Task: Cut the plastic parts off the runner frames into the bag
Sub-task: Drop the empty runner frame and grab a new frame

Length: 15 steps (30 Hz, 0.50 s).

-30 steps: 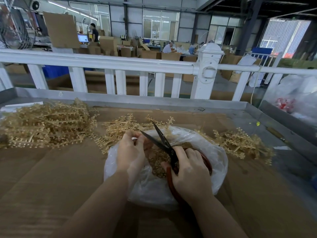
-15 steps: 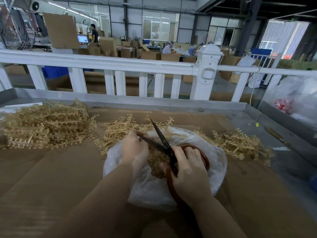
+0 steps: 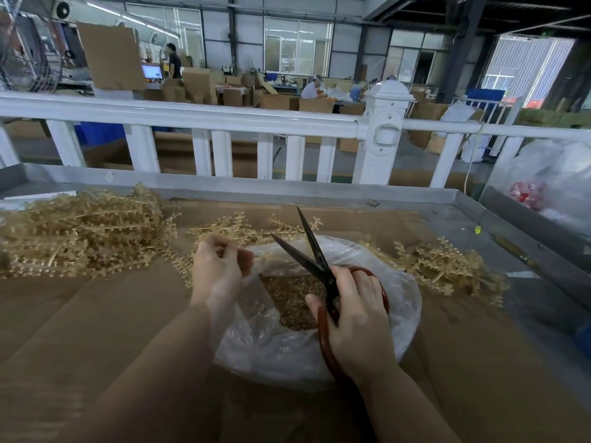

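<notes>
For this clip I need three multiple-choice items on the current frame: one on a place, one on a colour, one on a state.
1. Where does the largest pile of runner frames lie?
A. far left of the table
B. inside the bag
C. beside the white fence post

2. What colour are the handles of the scissors?
A. blue
B. red-brown
C. white

3. How do the scissor blades stand?
A. closed
B. spread open
C. hidden in the bag

Answers:
1. A, the biggest heap sits left of the left hand.
2. B, the red-brown loops show around the right hand.
3. B, the two dark blades form a V over the clear bag, beside the strip that the left hand pinches.
</notes>
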Tool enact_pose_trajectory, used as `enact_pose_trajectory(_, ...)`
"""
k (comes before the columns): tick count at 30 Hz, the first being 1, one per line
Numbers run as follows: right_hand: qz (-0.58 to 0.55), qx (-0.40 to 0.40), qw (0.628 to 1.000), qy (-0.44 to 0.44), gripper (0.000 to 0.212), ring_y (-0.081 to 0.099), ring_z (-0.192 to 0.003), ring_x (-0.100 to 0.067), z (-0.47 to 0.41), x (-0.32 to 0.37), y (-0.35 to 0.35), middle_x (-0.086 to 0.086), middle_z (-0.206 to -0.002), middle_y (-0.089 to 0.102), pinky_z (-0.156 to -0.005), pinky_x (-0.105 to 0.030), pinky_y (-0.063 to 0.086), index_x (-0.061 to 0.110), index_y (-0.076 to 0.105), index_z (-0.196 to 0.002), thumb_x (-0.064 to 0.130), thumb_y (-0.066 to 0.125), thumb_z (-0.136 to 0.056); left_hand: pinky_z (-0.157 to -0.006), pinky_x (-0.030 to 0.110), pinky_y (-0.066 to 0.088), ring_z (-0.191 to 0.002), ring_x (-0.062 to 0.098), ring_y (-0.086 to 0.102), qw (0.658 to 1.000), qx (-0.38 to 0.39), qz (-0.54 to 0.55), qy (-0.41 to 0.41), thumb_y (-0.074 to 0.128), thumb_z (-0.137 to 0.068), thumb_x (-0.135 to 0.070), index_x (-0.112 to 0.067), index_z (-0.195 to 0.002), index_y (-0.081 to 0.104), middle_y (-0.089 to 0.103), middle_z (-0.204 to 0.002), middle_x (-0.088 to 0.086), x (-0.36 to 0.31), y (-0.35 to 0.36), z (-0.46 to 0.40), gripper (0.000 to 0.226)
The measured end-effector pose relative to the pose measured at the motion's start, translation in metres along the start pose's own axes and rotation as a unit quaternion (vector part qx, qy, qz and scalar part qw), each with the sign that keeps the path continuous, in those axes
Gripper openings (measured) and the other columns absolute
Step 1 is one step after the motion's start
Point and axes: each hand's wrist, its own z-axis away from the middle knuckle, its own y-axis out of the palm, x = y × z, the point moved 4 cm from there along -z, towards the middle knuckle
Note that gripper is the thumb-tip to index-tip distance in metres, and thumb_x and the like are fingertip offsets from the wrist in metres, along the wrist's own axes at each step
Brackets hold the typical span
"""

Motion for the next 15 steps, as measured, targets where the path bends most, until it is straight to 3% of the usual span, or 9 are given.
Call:
enact_pose_trajectory(5,-0.001,0.003,1.000,-0.001,0.044,0.052,-0.090,-0.024,0.000,-0.001,0.002,-0.004,-0.095,0.058,-0.084,-0.028,0.035,0.010,0.059,-0.110,0.046,0.048,-0.090,-0.055,0.024,0.042,-0.054,0.011,0.045,0.999,0.020,0.000,-0.027,0.039,-0.101,-0.005,-0.012,-0.085,0.056,0.052,-0.069,0.001,-0.004,-0.022,-0.009,0.024)
enact_pose_trajectory(8,0.004,0.000,1.000,-0.005,0.043,0.053,-0.089,-0.024,0.000,-0.002,0.003,-0.004,-0.094,0.058,-0.084,-0.029,0.036,0.009,0.059,-0.110,0.046,0.049,-0.089,-0.056,0.028,0.043,-0.058,0.015,0.051,0.994,0.058,-0.078,-0.046,0.049,-0.099,-0.027,-0.009,-0.078,0.063,0.058,-0.068,0.002,-0.008,-0.032,-0.009,0.031)
enact_pose_trajectory(11,0.006,0.002,1.000,-0.007,0.044,0.053,-0.089,-0.024,0.000,-0.002,0.003,-0.004,-0.094,0.059,-0.084,-0.029,0.037,0.009,0.059,-0.111,0.046,0.049,-0.089,-0.056,0.030,0.036,-0.062,0.021,0.045,0.980,0.077,-0.180,-0.035,0.057,-0.091,-0.043,-0.004,-0.069,0.063,0.053,-0.068,0.006,-0.016,-0.042,-0.009,0.045)
enact_pose_trajectory(13,0.005,0.003,1.000,-0.008,0.044,0.053,-0.089,-0.024,0.000,-0.002,0.003,-0.004,-0.094,0.059,-0.085,-0.029,0.038,0.009,0.060,-0.110,0.046,0.049,-0.089,-0.049,0.029,0.034,-0.053,0.018,0.044,0.970,0.094,-0.224,-0.027,0.062,-0.089,-0.036,0.000,-0.073,0.061,0.051,-0.064,0.005,-0.019,-0.048,-0.011,0.039)
enact_pose_trajectory(15,0.003,0.006,1.000,-0.007,0.045,0.054,-0.090,-0.025,0.000,-0.002,0.004,-0.005,-0.095,0.059,-0.084,-0.033,0.041,0.008,0.060,-0.111,0.046,0.049,-0.089,-0.051,0.033,0.042,-0.052,0.021,0.048,0.955,0.128,-0.269,-0.015,0.062,-0.088,-0.018,0.005,-0.075,0.062,0.057,-0.062,0.011,-0.020,-0.048,-0.012,0.026)
